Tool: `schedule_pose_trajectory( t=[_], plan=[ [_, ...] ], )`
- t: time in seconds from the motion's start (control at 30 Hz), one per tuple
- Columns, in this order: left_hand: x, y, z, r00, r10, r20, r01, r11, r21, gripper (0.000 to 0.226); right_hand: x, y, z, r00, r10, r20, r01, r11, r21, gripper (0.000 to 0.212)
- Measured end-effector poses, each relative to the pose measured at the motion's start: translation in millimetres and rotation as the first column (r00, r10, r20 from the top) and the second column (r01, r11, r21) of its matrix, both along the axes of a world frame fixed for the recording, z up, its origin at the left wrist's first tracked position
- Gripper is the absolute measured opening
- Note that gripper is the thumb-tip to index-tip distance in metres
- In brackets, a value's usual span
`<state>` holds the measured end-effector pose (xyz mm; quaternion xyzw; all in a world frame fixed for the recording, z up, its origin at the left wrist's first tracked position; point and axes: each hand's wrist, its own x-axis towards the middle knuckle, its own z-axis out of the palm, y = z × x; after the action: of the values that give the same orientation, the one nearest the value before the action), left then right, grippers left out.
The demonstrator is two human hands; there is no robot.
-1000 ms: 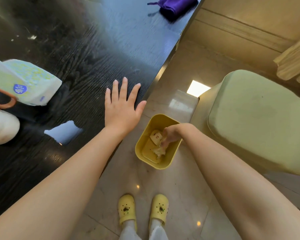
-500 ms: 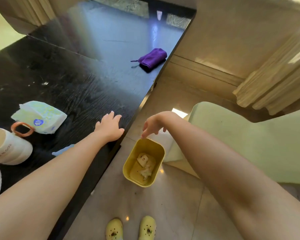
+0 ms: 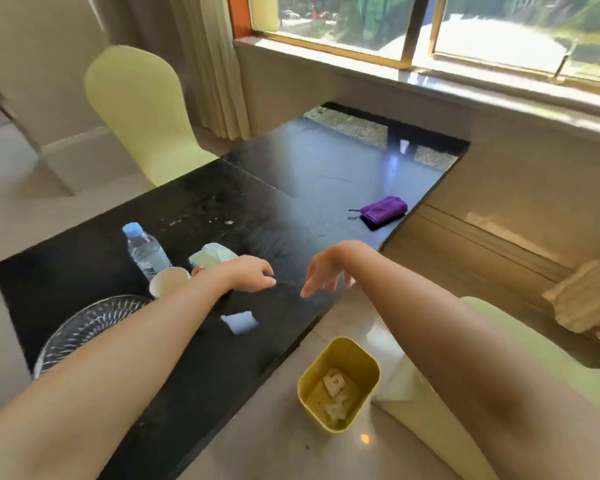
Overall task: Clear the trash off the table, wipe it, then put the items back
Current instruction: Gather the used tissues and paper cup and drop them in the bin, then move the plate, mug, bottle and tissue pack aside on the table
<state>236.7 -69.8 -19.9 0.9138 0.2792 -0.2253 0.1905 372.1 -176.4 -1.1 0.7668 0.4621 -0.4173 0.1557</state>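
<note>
A black table fills the middle of the head view. A folded purple cloth lies near its far right edge. On the floor beside the table stands a yellow bin with crumpled paper trash inside. My left hand hovers just over the table, fingers loosely curled, holding nothing. My right hand hangs over the table's right edge with fingers apart and empty. A water bottle, a white cup, a tissue pack and a glass plate sit at the left.
A small pale patch shows on the table near my left forearm; I cannot tell whether it is paper or a reflection. Small crumbs dot the table's middle. Pale yellow chairs stand at the far left and at the right. A window sill runs behind.
My right hand has come up out of the bin, empty, to the table's edge. My left hand has lifted off the table. The view has tilted up from the floor to the table.
</note>
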Motion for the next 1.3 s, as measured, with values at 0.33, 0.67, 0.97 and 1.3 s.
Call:
schedule_pose_trajectory(
  t=[0.33, 0.67, 0.97, 1.3],
  plan=[
    [-163.5, 49.0, 36.5, 0.949, 0.316, -0.009, -0.316, 0.947, -0.063, 0.037, -103.8, 95.1, 27.9, 0.968, 0.246, -0.040, -0.239, 0.962, 0.131, 0.053],
    [-289.3, 107.5, -28.9, 0.755, 0.656, 0.006, -0.653, 0.752, -0.092, 0.055, -176.1, 169.0, -18.8, 0.897, 0.363, 0.252, -0.418, 0.882, 0.216, 0.045],
    [-344.8, 153.1, -114.1, 0.479, 0.873, 0.094, -0.870, 0.486, -0.081, 0.062, -174.0, 206.1, -76.6, 0.944, 0.139, 0.298, -0.262, 0.864, 0.429, 0.073],
    [-359.5, 170.5, -178.0, 0.292, 0.955, 0.049, -0.933, 0.296, -0.204, 0.053, -152.1, 220.8, -126.0, 0.993, -0.007, 0.119, -0.042, 0.915, 0.402, 0.058]
  ],
)
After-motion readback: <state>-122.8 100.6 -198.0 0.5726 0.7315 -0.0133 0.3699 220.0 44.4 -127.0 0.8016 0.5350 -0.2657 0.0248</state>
